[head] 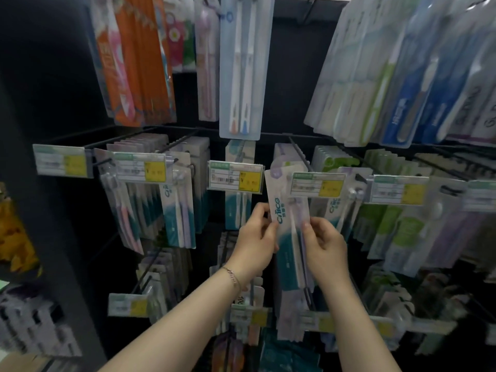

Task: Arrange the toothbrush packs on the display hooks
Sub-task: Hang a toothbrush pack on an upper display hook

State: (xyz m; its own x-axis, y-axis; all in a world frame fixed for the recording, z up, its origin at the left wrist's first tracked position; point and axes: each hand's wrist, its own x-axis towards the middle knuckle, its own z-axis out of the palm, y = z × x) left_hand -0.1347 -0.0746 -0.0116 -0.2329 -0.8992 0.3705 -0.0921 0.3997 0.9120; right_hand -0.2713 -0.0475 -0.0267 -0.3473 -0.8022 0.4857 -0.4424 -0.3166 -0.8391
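Crowded hooks' [299, 154] price tag [318, 185] overlaps the toothbrush pack [287, 229] that left hand [255, 237] and right hand [324, 242] pinch.

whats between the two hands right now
A white and teal toothbrush pack, slightly tilted. The left hand grips its left edge and the right hand its right side, as the head view shows.
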